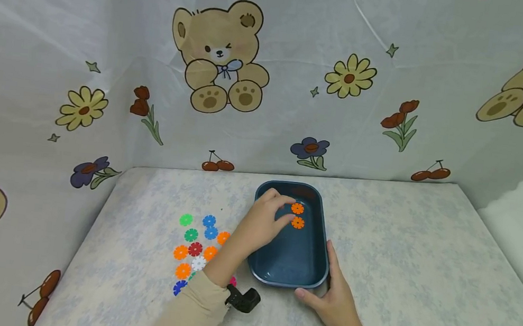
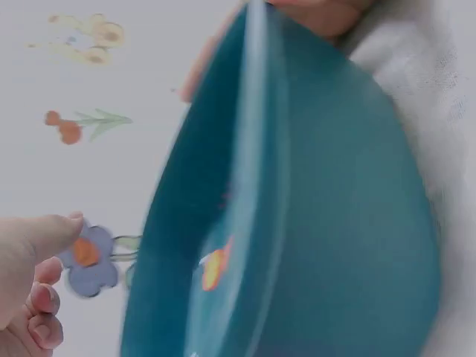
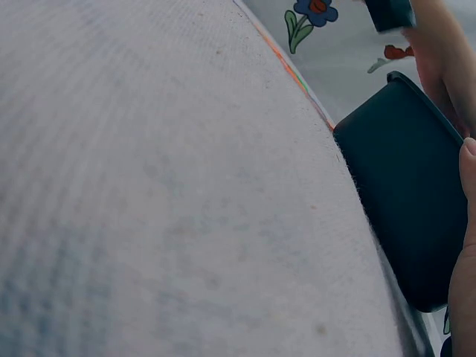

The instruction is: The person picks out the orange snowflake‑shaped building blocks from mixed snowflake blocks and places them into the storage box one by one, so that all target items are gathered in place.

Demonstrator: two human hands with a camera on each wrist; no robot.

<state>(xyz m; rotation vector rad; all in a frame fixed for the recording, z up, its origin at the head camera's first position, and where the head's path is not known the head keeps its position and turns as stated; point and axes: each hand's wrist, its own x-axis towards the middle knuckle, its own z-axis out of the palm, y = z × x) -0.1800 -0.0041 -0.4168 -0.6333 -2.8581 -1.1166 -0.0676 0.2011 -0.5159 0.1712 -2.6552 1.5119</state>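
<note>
A dark blue tray (image 1: 327,228) stands on the pale cloth-covered table (image 1: 399,262). Two orange flower-shaped pieces (image 1: 297,215) lie on its floor. My left hand (image 1: 285,213) reaches over the tray's left rim, its loosely curled fingers just beside the orange pieces and holding nothing I can see. In the left wrist view the left hand (image 2: 33,282) shows an empty thumb and curled fingers beside the tray (image 2: 335,223). My right hand (image 1: 323,282) rests against the tray's near right corner, thumb along the side. The right wrist view shows that thumb (image 3: 467,223) against the tray (image 3: 401,186).
Several loose flower pieces (image 1: 195,249) in green, blue, orange, red and white lie on the table left of the tray. A black wrist camera (image 1: 243,299) sits on my left sleeve. A curtain printed with bears and flowers (image 1: 220,57) closes off the back and left.
</note>
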